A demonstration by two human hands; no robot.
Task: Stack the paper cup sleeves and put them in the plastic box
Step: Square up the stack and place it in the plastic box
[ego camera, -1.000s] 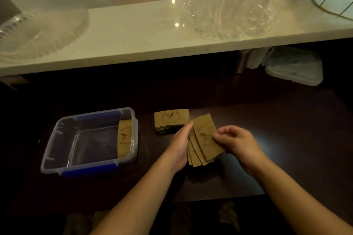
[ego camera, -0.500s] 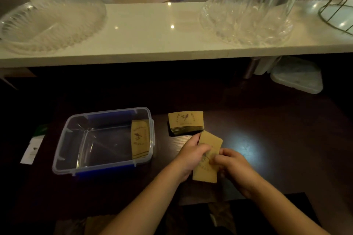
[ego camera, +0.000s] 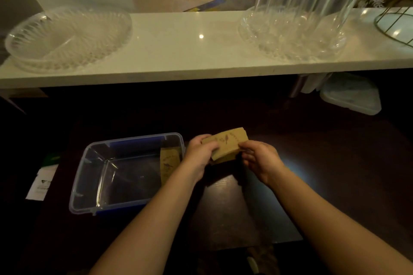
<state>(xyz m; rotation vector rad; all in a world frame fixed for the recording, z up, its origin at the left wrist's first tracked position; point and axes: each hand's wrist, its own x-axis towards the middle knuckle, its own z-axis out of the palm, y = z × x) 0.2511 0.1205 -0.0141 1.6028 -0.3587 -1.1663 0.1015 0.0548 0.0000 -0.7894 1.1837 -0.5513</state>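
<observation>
A thick stack of brown paper cup sleeves (ego camera: pixel 225 144) with a bird print is held between both hands just above the dark table. My left hand (ego camera: pixel 200 152) grips its left end, and my right hand (ego camera: pixel 259 158) grips its right end. To the left stands a clear plastic box (ego camera: pixel 89 176) with blue clips. A few brown sleeves (ego camera: pixel 169 164) stand on edge against the box's right wall. The stack hovers just right of the box.
A white counter shelf (ego camera: pixel 178 56) runs above the dark table, bearing a clear platter (ego camera: pixel 67 38) and a glass dish with tall glasses (ego camera: pixel 292 33). A white lid (ego camera: pixel 350 96) lies at the far right. A paper slip (ego camera: pixel 41 183) sits left of the box.
The fanned sleeves in my hands were squared up and joined with the pile that lay on the table. Both hands now hold the combined stack, turned flat and lifted near the box.
</observation>
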